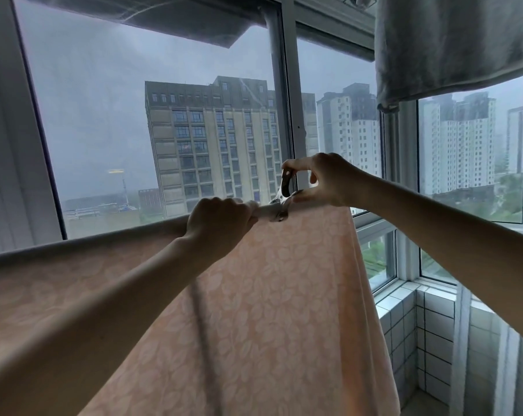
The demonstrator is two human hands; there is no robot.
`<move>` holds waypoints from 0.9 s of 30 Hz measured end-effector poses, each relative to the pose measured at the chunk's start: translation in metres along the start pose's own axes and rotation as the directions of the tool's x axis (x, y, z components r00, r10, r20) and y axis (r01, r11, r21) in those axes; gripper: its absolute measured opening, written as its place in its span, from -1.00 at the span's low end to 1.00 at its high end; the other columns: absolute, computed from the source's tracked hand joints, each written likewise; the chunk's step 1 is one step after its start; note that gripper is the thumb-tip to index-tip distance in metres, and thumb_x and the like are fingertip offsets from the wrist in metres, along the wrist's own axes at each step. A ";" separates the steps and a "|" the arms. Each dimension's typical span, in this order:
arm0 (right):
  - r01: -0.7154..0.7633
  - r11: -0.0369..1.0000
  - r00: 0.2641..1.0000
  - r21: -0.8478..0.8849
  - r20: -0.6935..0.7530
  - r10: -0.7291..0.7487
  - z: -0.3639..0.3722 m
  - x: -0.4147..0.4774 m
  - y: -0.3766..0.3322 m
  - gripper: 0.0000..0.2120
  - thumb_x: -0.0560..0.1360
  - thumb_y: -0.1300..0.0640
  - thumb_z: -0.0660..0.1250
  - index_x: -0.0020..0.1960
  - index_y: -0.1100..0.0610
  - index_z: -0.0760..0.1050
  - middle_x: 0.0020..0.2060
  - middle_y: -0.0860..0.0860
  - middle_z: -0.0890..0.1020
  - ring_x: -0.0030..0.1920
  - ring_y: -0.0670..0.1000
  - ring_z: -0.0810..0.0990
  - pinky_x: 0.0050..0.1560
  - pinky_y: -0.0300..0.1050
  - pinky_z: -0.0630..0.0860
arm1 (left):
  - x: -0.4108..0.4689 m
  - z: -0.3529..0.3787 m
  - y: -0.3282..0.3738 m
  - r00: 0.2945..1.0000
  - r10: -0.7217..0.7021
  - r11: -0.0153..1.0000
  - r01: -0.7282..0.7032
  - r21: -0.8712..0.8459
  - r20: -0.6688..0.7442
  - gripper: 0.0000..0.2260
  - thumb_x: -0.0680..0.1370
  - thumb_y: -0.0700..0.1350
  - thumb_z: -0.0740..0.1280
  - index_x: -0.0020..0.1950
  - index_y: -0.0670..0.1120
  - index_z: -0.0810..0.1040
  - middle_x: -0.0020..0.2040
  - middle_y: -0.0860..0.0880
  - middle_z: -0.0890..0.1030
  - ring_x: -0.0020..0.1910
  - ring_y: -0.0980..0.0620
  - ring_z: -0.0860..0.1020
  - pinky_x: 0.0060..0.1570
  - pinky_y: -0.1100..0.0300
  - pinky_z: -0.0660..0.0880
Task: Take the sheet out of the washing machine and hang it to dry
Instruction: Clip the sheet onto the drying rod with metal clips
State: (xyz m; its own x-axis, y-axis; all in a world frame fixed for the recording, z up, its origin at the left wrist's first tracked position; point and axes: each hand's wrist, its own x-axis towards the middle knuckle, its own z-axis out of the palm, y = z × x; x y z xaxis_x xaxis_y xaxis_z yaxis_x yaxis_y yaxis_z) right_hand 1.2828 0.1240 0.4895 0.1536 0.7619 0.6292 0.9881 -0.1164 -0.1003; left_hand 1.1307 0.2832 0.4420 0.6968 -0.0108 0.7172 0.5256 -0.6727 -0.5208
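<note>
Right hand [326, 181] pinching the handles of a metal clip [284, 190] between thumb and forefinger, the clip's jaws set over the top fold of the sheet [269, 295]; left hand [221, 223] curled round the sheet-covered rail [264, 209] just beside the clip. The sheet — peach, with a pale leaf pattern — is draped over the rail and hangs down on the near side, running left out of view and ending at a loose edge below the right hand. Behind: a window [287, 115] onto tall buildings [212, 139] (sky grey); a grey cloth [452, 40] hanging upper right; a white tiled wall [404, 325] lower right.
</note>
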 end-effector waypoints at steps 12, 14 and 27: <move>0.064 0.997 0.995 -0.050 -0.078 -0.068 -0.003 -0.012 -0.019 -0.40 0.48 0.15 0.40 0.46 0.16 0.28 0.40 0.11 0.40 0.38 0.08 0.39 0.25 -0.29 0.22 | -0.011 -0.006 -0.005 0.998 -0.052 0.998 0.052 -0.028 0.026 -0.68 0.62 0.15 0.09 0.18 0.01 0.51 -0.05 0.04 0.63 -0.18 0.00 0.62 -0.20 0.13 0.54; 0.106 0.992 0.988 -0.063 -0.101 -0.112 -0.001 -0.017 -0.028 -0.48 0.50 0.16 0.37 0.43 0.15 0.32 0.36 0.10 0.45 0.33 0.06 0.44 0.25 -0.27 0.29 | -0.016 -0.010 -0.009 0.996 -0.077 0.995 0.079 -0.055 0.035 -0.68 0.61 0.16 0.10 0.11 0.00 0.53 -0.08 0.04 0.63 -0.19 0.00 0.61 -0.22 0.13 0.50; 0.309 0.940 0.940 -0.146 -0.105 -0.325 0.058 -0.032 -0.112 -0.63 0.55 0.09 0.26 0.32 0.18 0.42 0.17 0.13 0.58 0.21 0.08 0.50 0.23 -0.02 0.47 | -0.115 -0.069 -0.069 0.965 -0.243 0.966 0.250 -0.065 0.095 -0.65 0.56 0.04 0.30 0.31 -0.05 0.52 0.10 -0.06 0.64 0.01 -0.14 0.63 -0.05 -0.02 0.55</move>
State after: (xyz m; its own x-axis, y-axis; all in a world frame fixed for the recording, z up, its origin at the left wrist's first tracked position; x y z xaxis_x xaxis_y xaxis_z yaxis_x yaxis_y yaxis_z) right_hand 1.1671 0.1501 0.4357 -0.1768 0.6872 0.7046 0.9765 0.0330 0.2128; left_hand 0.9807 0.2801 0.4274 0.5914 0.2235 0.7748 0.6503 -0.7004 -0.2943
